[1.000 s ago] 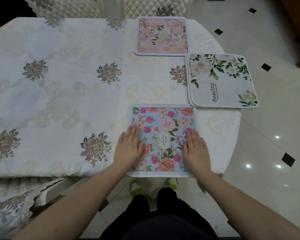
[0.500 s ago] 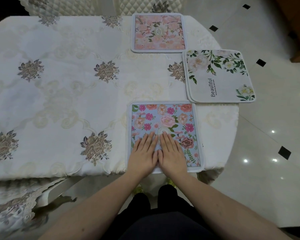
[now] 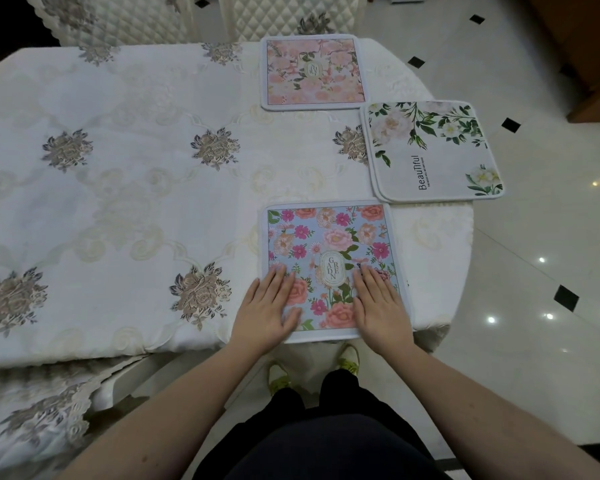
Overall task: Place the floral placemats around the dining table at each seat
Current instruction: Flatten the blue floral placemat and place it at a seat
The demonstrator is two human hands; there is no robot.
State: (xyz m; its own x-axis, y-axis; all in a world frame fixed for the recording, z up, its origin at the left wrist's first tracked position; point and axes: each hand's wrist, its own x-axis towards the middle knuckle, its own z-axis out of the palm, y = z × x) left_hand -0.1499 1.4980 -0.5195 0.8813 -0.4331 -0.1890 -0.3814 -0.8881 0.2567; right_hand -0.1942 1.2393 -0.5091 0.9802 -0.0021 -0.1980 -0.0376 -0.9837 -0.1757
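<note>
A blue floral placemat (image 3: 329,244) lies flat at the near edge of the dining table (image 3: 136,202). My left hand (image 3: 269,306) presses flat on its lower left part, fingers straight. My right hand (image 3: 380,304) presses flat on its lower right part, fingers straight too. A pink floral placemat (image 3: 312,72) lies at the far edge. A white placemat with green leaves and the word "Beautiful" (image 3: 433,150) sits at the right end, overhanging the table edge.
An embroidered cream tablecloth covers the table. Quilted chair backs (image 3: 132,15) stand behind the far edge, and a covered chair seat (image 3: 39,407) sits at the near left. Glossy tiled floor (image 3: 534,271) spreads to the right.
Half a second ago my hands lay side by side at the mat's centre bottom. Now they have slid apart to its left and right sides.
</note>
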